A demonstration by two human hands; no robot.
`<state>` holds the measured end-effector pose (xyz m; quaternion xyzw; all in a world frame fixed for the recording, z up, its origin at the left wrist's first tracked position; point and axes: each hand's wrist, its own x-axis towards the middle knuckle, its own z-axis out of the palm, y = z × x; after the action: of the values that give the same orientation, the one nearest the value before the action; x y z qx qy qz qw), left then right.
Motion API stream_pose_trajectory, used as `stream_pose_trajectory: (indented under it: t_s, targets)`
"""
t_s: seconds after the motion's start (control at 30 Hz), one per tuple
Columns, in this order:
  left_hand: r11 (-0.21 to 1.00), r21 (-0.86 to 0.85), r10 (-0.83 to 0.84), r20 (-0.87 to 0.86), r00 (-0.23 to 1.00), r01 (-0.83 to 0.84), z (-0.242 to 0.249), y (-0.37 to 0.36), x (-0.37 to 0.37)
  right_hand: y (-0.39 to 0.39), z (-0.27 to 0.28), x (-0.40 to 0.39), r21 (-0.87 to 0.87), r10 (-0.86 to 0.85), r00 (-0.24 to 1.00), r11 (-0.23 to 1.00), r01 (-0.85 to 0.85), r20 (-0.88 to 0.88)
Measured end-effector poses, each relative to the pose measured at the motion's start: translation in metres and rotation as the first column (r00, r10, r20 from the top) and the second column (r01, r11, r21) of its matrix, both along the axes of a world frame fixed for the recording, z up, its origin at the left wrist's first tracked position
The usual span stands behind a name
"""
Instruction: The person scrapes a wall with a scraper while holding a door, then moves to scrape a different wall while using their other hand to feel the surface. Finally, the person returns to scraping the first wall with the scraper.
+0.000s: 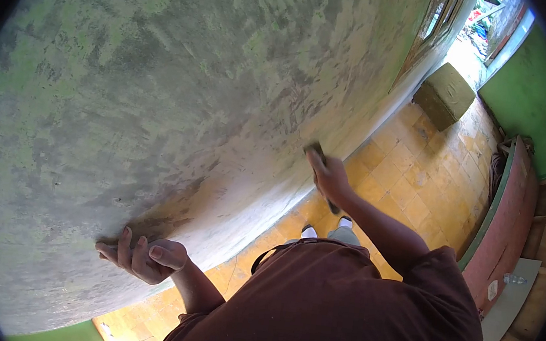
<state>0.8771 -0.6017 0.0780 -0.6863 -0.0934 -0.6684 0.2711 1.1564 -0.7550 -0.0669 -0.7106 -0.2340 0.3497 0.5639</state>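
Observation:
My right hand (332, 179) is wrapped round a dark, narrow hand tool (315, 152), whose kind I cannot tell. One end of it sticks out above my fist close to the wall, the other below it. The wall (162, 94) is patchy grey and green, with smeared and scraped-looking marks. Lower on the left, my left hand (145, 258) is held right by the wall surface, palm turned up. Its fingers are loosely bent and apart, and nothing shows in them.
Yellowish floor tiles (387, 175) run along the wall's foot, under my feet. A brownish block-shaped seat (445, 95) stands near the bright doorway. On the right a long pinkish panel (507, 226) leans, with a clear plastic bottle (515, 279) beside it.

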Motion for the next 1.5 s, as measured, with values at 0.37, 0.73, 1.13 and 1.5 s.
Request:
stream_pose_trajectory:
  t_s: [0.37, 0.73, 1.13, 1.5]
  targets:
    - [1.0, 0.003, 0.007, 0.016, 1.0, -0.007, 0.001, 0.0, 0.002, -0.012, -0.015, -0.005, -0.035, -0.016, 1.0, 0.999, 0.016, -0.018]
    - [1.0, 0.004, 0.023, 0.024, 0.999, -0.024, 0.001, -0.001, 0.003, -0.012, -0.003, -0.002, 0.0, -0.024, 0.99, 1.0, 0.025, -0.137]
    - [1.0, 0.005, 0.02, 0.02, 1.0, -0.02, 0.0, 0.0, 0.001, -0.013, -0.006, -0.006, 0.042, -0.006, 0.989, 0.999, 0.013, -0.151]
    - [1.0, -0.002, 0.003, 0.018, 1.0, -0.003, 0.001, -0.002, 0.001, -0.014, 0.001, -0.007, 0.009, -0.046, 0.978, 0.999, 0.049, -0.205]
